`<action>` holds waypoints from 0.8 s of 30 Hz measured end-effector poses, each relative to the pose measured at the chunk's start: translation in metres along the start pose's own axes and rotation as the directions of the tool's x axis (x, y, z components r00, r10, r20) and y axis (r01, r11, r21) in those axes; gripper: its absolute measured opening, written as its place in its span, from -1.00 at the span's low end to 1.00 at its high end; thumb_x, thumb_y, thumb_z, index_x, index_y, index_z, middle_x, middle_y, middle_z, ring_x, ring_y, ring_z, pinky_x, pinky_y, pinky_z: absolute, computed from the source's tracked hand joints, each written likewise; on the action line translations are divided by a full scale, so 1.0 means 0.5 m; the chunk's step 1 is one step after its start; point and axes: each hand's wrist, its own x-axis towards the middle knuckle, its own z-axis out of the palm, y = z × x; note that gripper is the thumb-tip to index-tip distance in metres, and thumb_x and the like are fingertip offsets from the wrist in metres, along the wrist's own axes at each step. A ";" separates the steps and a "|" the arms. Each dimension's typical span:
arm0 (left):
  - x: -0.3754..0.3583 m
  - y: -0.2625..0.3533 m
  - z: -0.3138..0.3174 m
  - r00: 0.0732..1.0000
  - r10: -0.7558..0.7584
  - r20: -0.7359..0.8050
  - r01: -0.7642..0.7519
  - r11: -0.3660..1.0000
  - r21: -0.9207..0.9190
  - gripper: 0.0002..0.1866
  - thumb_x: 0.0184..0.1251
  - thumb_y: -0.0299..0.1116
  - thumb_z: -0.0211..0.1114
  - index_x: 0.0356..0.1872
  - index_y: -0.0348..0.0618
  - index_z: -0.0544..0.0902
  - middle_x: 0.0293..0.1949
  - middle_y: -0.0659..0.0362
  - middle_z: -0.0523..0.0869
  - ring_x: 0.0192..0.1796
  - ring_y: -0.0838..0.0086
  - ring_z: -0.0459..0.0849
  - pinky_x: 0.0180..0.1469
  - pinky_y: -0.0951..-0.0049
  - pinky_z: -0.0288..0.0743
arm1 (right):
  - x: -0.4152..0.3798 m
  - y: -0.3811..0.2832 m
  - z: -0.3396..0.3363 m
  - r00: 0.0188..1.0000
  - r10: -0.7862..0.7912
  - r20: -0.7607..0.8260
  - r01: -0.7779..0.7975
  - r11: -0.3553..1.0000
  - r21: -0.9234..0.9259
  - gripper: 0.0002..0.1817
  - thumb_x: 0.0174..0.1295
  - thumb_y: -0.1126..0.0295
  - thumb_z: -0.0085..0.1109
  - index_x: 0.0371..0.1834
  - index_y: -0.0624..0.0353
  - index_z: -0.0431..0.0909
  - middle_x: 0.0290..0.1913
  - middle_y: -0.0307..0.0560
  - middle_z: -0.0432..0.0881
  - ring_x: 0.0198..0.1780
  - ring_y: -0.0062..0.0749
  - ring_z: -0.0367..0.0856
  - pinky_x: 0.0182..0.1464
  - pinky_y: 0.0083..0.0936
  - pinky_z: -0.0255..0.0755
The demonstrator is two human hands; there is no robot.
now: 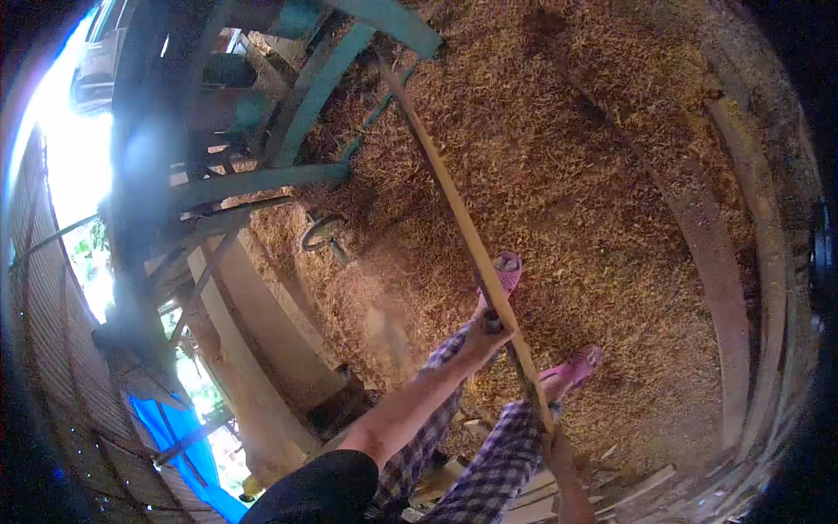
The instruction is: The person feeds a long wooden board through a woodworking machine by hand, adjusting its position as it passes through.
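Observation:
A long, narrow wooden strip (454,205) runs slantwise across the view, its far end beside a green metal frame (305,96). My left hand (486,335) is closed around the strip in its lower part. Closer to my body, my right hand (556,447) grips the near end, with part of its fingers hidden. Beneath the strip are my feet in pink sandals (572,368), standing on a thick layer of wood shavings (559,175).
Broad boards (262,323) lie at the left, near a handwheel (323,233). Long planks (711,253) line the right side. Wood pieces (537,498) lie by my legs. A blue sheet (188,450) hangs at the lower left, near a corrugated wall (52,323).

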 end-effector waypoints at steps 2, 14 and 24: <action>-0.019 -0.097 -0.023 0.999 -0.019 -0.035 0.019 1.000 -0.010 -0.49 0.11 -0.37 0.42 0.06 -0.23 0.40 -0.10 0.18 0.58 -0.05 0.46 0.55 0.03 0.39 0.47 | -0.015 0.013 0.003 1.000 -0.016 -0.025 0.019 0.990 0.137 -0.62 0.31 0.17 -0.08 -0.05 0.30 0.38 -0.38 0.30 0.49 -0.36 0.22 0.52 -0.38 -0.02 0.34; 0.027 0.025 -0.100 0.994 0.069 -0.084 -0.089 0.962 -0.259 -0.64 0.14 -0.44 0.35 -0.05 -0.20 0.45 -0.38 0.23 0.59 -0.35 0.53 0.56 -0.34 0.50 0.48 | 0.104 0.022 -0.003 0.992 -0.125 0.011 0.123 0.954 -0.272 -0.64 0.30 0.20 -0.06 0.05 0.18 0.41 -0.44 0.13 0.53 -0.41 -0.04 0.55 -0.36 -0.22 0.40; 0.304 0.308 -0.372 0.821 0.276 -0.499 -0.381 0.917 -0.119 -0.77 0.14 -0.37 0.29 -0.19 -0.13 0.52 -0.46 0.25 0.53 -0.42 0.54 0.49 -0.42 0.43 0.40 | 0.485 -0.431 0.007 0.809 -0.572 0.139 0.493 0.529 -0.691 -0.68 0.29 0.27 0.02 0.02 0.22 0.42 -0.07 0.26 0.51 -0.20 0.05 0.57 -0.27 -0.26 0.52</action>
